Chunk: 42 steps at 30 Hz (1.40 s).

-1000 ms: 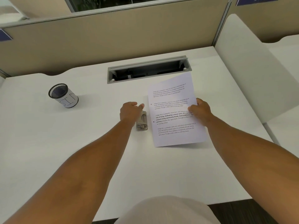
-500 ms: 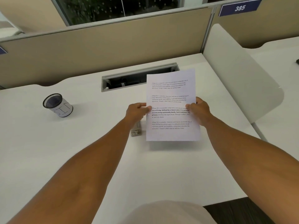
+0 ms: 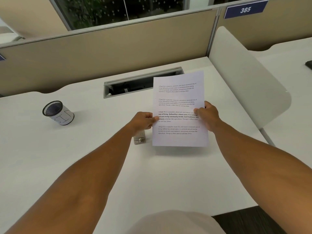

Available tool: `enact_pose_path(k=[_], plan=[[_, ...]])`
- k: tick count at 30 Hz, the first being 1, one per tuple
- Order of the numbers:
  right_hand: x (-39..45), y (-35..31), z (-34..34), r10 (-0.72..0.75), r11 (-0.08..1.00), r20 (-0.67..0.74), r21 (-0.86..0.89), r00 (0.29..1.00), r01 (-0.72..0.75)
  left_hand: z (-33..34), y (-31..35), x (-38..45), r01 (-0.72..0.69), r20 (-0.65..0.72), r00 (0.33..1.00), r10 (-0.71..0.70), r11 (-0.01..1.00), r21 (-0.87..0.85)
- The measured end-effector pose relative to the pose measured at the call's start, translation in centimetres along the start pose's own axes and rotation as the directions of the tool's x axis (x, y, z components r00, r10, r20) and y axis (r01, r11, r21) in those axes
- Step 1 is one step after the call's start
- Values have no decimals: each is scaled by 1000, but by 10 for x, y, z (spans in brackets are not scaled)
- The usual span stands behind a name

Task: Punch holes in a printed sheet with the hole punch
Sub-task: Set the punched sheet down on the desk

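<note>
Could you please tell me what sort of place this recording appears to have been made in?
Most likely an open-plan office workstation: a white desk with a recessed cable tray, fabric partition panels dividing it from the next desk, and a numbered sign reading 385.

Desk: a white desk top [image 3: 50,157] fills most of the view, with a wavy cut-out along its far edge at 10 o'clock.
Cable tray: a grey cable tray [image 3: 128,86] with its flap raised is sunk into the desk at 12 o'clock; its inside is dark.
Back partition: a beige partition [image 3: 118,48] with a grey top rail stands behind the desk.
Side divider: a white rounded divider [image 3: 244,78] stands at 2 o'clock, between this desk and the neighbouring one.
Number plate: a blue plate [image 3: 245,9] reading 385 sits at 1 o'clock.
Window: a window [image 3: 118,9] above the partition shows dark foliage.
Floor: dark floor [image 3: 249,220] shows at 5 o'clock.
</note>
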State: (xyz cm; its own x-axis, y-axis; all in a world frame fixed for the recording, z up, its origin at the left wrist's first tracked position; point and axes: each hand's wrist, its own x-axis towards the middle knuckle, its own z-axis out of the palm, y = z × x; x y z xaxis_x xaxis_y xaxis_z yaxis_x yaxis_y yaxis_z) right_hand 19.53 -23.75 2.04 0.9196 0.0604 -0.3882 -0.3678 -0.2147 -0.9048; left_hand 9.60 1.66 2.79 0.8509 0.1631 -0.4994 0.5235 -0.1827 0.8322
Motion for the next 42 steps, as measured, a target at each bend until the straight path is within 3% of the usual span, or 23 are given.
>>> enact_pose_path(k=[7,23,32,42], plan=[[-1,0,2,-13,1000,13,-8,1000,13,0,-1,4,30,-88,996,-31,999,-12],[3,6,7,-51,999,139,8,989,50,-6,14,11,-99,-288,957,40,976,-194],[13,-2,-2,-34,999,75,-14,997,36,3,17,16,-59,-184,983,22,978,-200],[39,-1,-19,8,972,-105,-235,994,-32,30,25,53,35,-288,955,-65,994,-107]])
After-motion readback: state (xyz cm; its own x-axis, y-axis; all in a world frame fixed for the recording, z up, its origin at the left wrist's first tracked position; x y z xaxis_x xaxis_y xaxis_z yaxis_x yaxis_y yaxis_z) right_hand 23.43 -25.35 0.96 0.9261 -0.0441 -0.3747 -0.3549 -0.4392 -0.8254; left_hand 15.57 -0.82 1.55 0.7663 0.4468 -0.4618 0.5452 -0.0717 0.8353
